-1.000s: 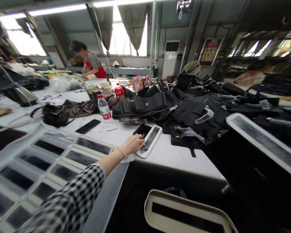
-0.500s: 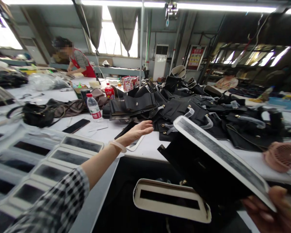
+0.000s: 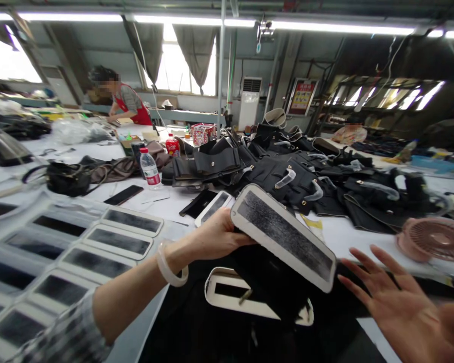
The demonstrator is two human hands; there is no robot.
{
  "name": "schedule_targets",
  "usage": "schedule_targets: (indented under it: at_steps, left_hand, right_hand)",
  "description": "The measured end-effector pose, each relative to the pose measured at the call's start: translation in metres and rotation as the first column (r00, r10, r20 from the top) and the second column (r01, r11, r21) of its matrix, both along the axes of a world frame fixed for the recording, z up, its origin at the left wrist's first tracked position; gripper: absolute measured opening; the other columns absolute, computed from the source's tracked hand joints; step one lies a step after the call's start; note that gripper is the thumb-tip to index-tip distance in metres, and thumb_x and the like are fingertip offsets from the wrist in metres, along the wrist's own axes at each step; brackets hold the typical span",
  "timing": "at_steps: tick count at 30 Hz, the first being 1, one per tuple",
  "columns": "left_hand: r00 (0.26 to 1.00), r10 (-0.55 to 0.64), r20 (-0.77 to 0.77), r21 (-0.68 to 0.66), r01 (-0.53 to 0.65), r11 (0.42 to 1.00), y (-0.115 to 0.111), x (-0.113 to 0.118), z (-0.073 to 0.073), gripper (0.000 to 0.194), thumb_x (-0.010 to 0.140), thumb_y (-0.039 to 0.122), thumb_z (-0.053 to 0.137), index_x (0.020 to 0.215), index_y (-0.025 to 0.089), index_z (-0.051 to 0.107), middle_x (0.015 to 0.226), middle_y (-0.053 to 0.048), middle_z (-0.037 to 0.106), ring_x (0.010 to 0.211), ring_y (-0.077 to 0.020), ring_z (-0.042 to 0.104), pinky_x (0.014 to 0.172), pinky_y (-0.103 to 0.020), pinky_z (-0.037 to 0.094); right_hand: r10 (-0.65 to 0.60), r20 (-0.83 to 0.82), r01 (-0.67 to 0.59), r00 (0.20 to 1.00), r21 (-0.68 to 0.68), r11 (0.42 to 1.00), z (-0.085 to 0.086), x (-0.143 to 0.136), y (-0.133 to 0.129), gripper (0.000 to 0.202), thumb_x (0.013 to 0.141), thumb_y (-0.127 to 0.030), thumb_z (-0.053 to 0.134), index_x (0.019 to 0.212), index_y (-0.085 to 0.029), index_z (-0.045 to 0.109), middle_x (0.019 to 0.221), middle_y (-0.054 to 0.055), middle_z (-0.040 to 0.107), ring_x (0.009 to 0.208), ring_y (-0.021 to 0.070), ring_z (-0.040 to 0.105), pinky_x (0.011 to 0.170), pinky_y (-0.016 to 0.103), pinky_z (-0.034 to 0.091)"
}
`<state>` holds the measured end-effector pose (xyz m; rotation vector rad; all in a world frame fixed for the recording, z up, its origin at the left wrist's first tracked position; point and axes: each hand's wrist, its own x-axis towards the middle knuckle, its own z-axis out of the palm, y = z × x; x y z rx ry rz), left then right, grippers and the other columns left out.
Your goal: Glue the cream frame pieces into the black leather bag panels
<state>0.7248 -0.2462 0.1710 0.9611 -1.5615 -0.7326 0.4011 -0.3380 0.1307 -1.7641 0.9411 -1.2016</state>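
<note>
My left hand (image 3: 212, 234), with a pale bangle at the wrist, is closed on the left end of a black bag piece (image 3: 287, 234). This piece has a cream-edged oblong base with a dark rough strip, tilted down to the right. Black material hangs beneath it. My right hand (image 3: 401, 297) is open with fingers spread, its fingertips close to the right end of the base; whether they touch it I cannot tell. Below lies another black piece with a cream oblong base (image 3: 245, 307), partly hidden by the held one.
Rows of cream-edged oblong panels (image 3: 121, 242) lie at the left. Beyond stand a water bottle (image 3: 150, 169), a phone (image 3: 123, 195) and a heap of black handbags (image 3: 265, 169). A pink fan (image 3: 433, 239) is at the right. A person in a red apron (image 3: 132, 103) works far back.
The bag piece has moved left and turned its base more toward me. My left hand has taken hold of its left end. My right hand has let go and spread its fingers.
</note>
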Motion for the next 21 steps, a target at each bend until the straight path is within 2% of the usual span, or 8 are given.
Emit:
schedule_targets:
  at_steps: [2,4,7,10,12,15,18,21]
  left_hand:
    - [0.991,0.021,0.129,-0.029,-0.018,0.999,0.004,-0.007,0.004,0.013,0.083,0.024,0.064,0.084,0.019,0.076,0.086,-0.002,0.073,0.084,-0.0221,0.066,0.083,-0.032,0.052]
    - [0.965,0.027,0.261,-0.043,-0.016,0.999,0.008,-0.016,0.010,0.018,0.086,0.022,0.059,0.079,0.018,0.075,0.079,-0.002,0.070,0.079,-0.0214,0.064,0.077,-0.030,0.051]
    - [0.937,0.028,0.349,-0.056,-0.009,0.998,0.013,-0.024,0.020,0.023,0.089,0.024,0.055,0.083,0.017,0.075,0.081,-0.002,0.069,0.080,-0.0218,0.064,0.078,-0.029,0.051]
    - [0.925,0.004,0.381,-0.048,0.016,0.999,0.020,-0.017,0.026,0.020,0.089,0.028,0.059,0.095,0.019,0.076,0.092,-0.003,0.071,0.086,-0.0231,0.065,0.085,-0.031,0.049]
    - [0.906,-0.039,0.422,0.014,0.037,0.999,0.025,-0.005,0.024,0.020,0.084,0.029,0.066,0.099,0.020,0.076,0.090,-0.002,0.071,0.084,-0.0222,0.065,0.081,-0.029,0.049]
    - [0.878,-0.069,0.473,0.141,0.002,0.990,0.034,0.015,0.011,0.023,0.079,0.029,0.071,0.099,0.018,0.074,0.080,0.000,0.070,0.073,-0.0181,0.063,0.068,-0.023,0.047]
    - [0.858,0.008,0.514,0.198,-0.128,0.972,0.041,0.026,-0.008,0.014,0.082,0.025,0.066,0.089,0.016,0.074,0.070,0.002,0.067,0.066,-0.0135,0.060,0.062,-0.020,0.043]
    - [0.832,0.108,0.544,0.178,-0.240,0.954,0.045,0.026,-0.024,0.011,0.084,0.022,0.064,0.085,0.016,0.073,0.070,0.002,0.068,0.066,-0.0116,0.060,0.063,-0.020,0.042]
  right_hand:
    - [0.050,-0.093,-0.054,0.994,-0.040,0.998,0.018,0.011,0.004,0.081,0.068,-0.075,0.065,0.139,-0.039,0.049,0.137,0.011,0.056,0.119,0.0411,0.056,0.091,0.059,0.051]
    - [0.013,-0.347,-0.091,0.938,-0.210,0.973,0.034,0.029,0.014,0.098,0.057,-0.058,0.084,0.144,-0.035,0.044,0.140,0.011,0.054,0.120,0.0420,0.054,0.101,0.062,0.041]
    - [-0.060,-0.528,-0.242,0.847,-0.483,0.841,0.052,0.056,0.028,0.092,0.067,-0.046,0.080,0.148,-0.032,0.038,0.141,0.008,0.052,0.123,0.0364,0.052,0.107,0.053,0.038]
    - [-0.109,-0.538,-0.292,0.836,-0.605,0.741,0.057,0.071,0.030,0.078,0.078,-0.038,0.071,0.147,-0.030,0.037,0.137,0.007,0.055,0.120,0.0313,0.055,0.102,0.044,0.043]
    - [-0.129,-0.524,-0.275,0.842,-0.621,0.734,0.054,0.074,0.027,0.076,0.079,-0.040,0.071,0.146,-0.029,0.037,0.135,0.007,0.055,0.118,0.0307,0.056,0.101,0.043,0.044]
    - [-0.131,-0.498,-0.236,0.857,-0.606,0.760,0.041,0.075,0.023,0.077,0.078,-0.042,0.073,0.145,-0.027,0.037,0.133,0.008,0.055,0.117,0.0293,0.056,0.101,0.041,0.046]
    - [-0.117,-0.499,-0.231,0.858,-0.580,0.781,0.024,0.079,0.022,0.078,0.078,-0.039,0.072,0.146,-0.027,0.035,0.133,0.007,0.054,0.116,0.0270,0.057,0.099,0.040,0.048]
    - [-0.116,-0.517,-0.237,0.848,-0.566,0.790,0.006,0.082,0.023,0.078,0.079,-0.036,0.071,0.146,-0.026,0.033,0.132,0.008,0.054,0.114,0.0263,0.058,0.098,0.040,0.049]
